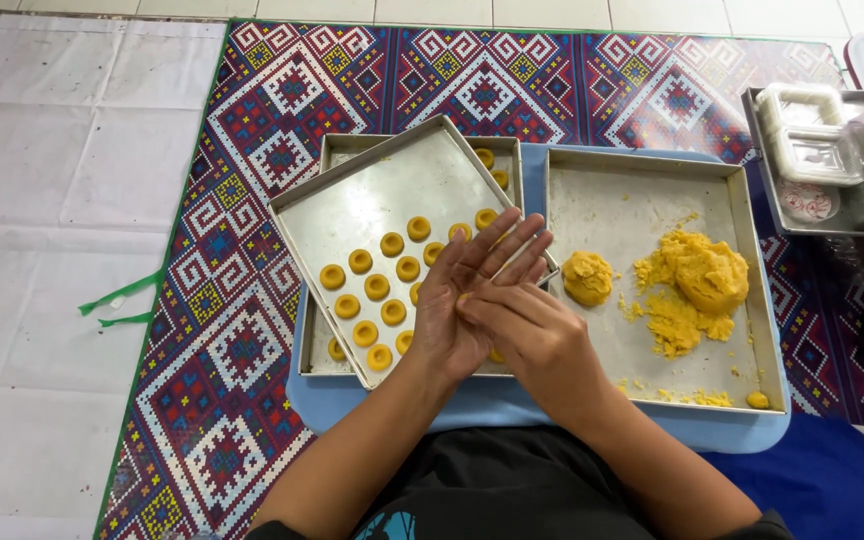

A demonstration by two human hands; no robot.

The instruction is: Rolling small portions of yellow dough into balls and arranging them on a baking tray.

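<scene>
My left hand (462,290) lies palm up over the near corner of a tilted metal tray (392,185). My right hand (527,335) presses flat against that palm; a small piece of yellow dough (464,297) shows between the two hands. On the tray sit several small round yellow dough rings (377,287) with dented centres. To the right, a second metal tray (632,205) holds a dough ball (588,277) and a larger crumbly dough lump (702,275).
Another tray lies under the tilted one, with more rings (492,168) at its far edge. Both rest on a blue board (732,432) over a patterned mat (252,110). Plastic tubs (807,130) stand on a metal tray at far right. White sheet (62,200) at left.
</scene>
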